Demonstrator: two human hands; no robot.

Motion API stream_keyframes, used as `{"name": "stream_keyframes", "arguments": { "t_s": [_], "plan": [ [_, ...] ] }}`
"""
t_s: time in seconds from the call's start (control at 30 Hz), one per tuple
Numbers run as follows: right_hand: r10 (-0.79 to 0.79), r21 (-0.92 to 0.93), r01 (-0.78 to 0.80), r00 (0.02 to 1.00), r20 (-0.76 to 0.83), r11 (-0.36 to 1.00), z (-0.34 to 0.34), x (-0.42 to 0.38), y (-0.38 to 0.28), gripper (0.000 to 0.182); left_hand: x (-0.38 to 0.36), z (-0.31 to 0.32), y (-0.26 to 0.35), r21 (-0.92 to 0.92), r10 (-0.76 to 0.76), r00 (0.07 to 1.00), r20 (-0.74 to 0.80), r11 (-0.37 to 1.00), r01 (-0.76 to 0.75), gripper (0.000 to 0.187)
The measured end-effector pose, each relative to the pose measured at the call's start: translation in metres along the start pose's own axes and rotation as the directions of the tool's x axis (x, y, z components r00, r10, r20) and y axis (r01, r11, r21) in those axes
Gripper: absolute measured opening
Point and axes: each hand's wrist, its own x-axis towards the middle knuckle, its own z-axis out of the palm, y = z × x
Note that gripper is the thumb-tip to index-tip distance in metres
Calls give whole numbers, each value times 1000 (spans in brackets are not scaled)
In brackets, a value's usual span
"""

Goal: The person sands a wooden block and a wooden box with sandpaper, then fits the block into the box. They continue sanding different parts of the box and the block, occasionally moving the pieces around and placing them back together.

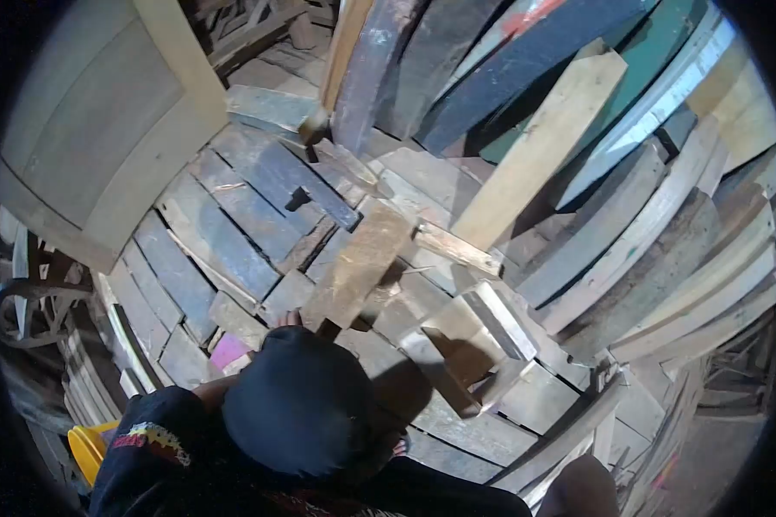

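Left hand (289, 319): only the fingers show past the black cap (297, 405), just beside the near-left end of the wide brown board (358, 263). Can't tell whether they touch or grip it. Right hand (399, 448): a bit of fingertip below the cap's right side, rest hidden; grasp can't be told either.

Brown board lies mid-view, slanting up to the right, over a surface of worn grey planks (181, 258). Shadow along its right edge. Small dark object (297, 200) on the planks, up and left of the board. Short light wood block (457, 247) just right of the board's far end. Open wooden frame (440, 372) to the right, well lit, shadow inside.

Long pale plank (543, 142) behind the block, angled up to the right. More boards stacked along the right side. Panelled wooden door (103, 121) upper left. Pink piece (228, 351) left of the left hand; yellow item (88, 452) lower left, by a dark printed sleeve (159, 439).
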Motion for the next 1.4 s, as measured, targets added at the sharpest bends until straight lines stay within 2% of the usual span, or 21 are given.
{"name": "stream_keyframes", "arguments": {
  "t_s": [0.13,0.2,0.23,0.33,0.43,0.53,0.6,0.63,0.7,0.77,0.8,0.87,0.97,1.07,1.1,1.2,1.3,1.4],
  "plan": [
    [49,3,-49,998,-38,999,1,-4,6,50,-5,1,12,-24,-12,1000,-19,1000,11,103],
    [62,5,-62,996,-57,998,2,-6,10,51,2,-14,20,-58,34,998,-51,998,-37,107],
    [69,11,-68,995,-66,998,3,-7,14,51,5,-18,28,-102,-66,997,-44,993,62,108],
    [85,31,-82,992,-92,996,1,-9,21,52,33,-28,45,-98,172,957,-235,975,-200,107],
    [95,42,-91,988,-125,995,4,-21,23,52,85,-40,102,-243,356,904,-235,879,-410,100],
    [108,67,-99,983,-151,993,5,-32,22,53,143,-42,165,-289,589,753,-292,696,-657,91],
    [118,86,-105,979,-168,991,6,-37,21,54,154,-83,240,-490,577,803,-151,662,-568,82],
    [128,94,-113,976,-174,989,5,-40,21,54,175,-58,255,-520,626,745,-231,568,-638,81],
    [141,118,-120,972,-189,986,6,-46,20,55,168,-95,310,-536,698,705,-124,551,-640,82],
    [161,144,-134,966,-202,980,6,-51,21,55,176,-83,339,-503,765,644,-20,549,-668,81],
    [170,155,-138,962,-213,978,7,-54,22,55,177,-67,345,-510,812,578,-77,466,-723,81],
    [185,177,-147,956,-226,973,5,-61,22,56,172,-52,351,-367,900,424,-100,363,-857,84],
    [216,212,-164,944,-249,963,7,-74,22,57,143,-46,342,-300,909,405,97,415,-859,85],
    [242,247,-176,932,-268,953,7,-86,22,58,134,-36,311,-300,904,373,211,423,-855,86],
    [251,264,-177,927,-278,948,6,-90,22,58,135,-28,295,-348,883,417,213,468,-812,88],
    [281,316,-181,909,-308,931,6,-106,21,59,136,-34,258,-283,781,518,349,615,-736,91],
    [292,361,-162,893,-342,918,4,-124,21,60,158,-10,207,-222,868,453,205,492,-842,93],
    [245,425,-55,880,-407,904,-4,-151,17,60,169,-14,175,-150,775,602,193,630,-762,95]
  ]
}}
